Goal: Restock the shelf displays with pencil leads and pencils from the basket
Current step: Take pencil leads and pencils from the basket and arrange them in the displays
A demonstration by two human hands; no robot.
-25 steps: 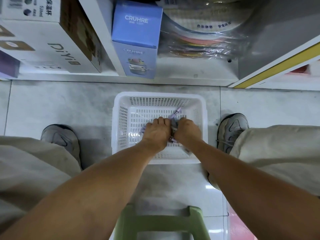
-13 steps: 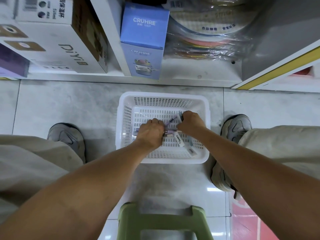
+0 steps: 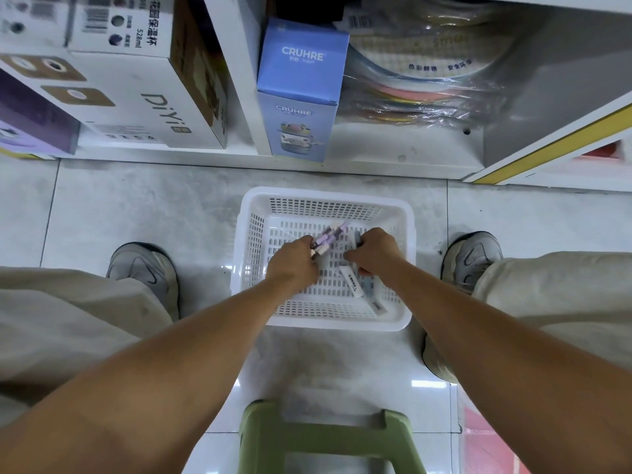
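Because the green stool (image 3: 328, 436) sits close under the forearms, a backward shift could knock it. In the white basket (image 3: 407, 254) on the floor tiles, the left hand (image 3: 294, 265) is closed around a fanned bundle of purple pencils (image 3: 330, 236), their ends pointing toward the basket's far wall. A loose grip could let one slip through the slotted bottom. The right hand (image 3: 372, 251) curls over white lead cases (image 3: 354, 283) near the basket's right wall; whether it grips them I cannot tell. Beyond, the blue CRUHRE box (image 3: 301, 87) stands at the shelf's front edge, easily clipped on lifting.
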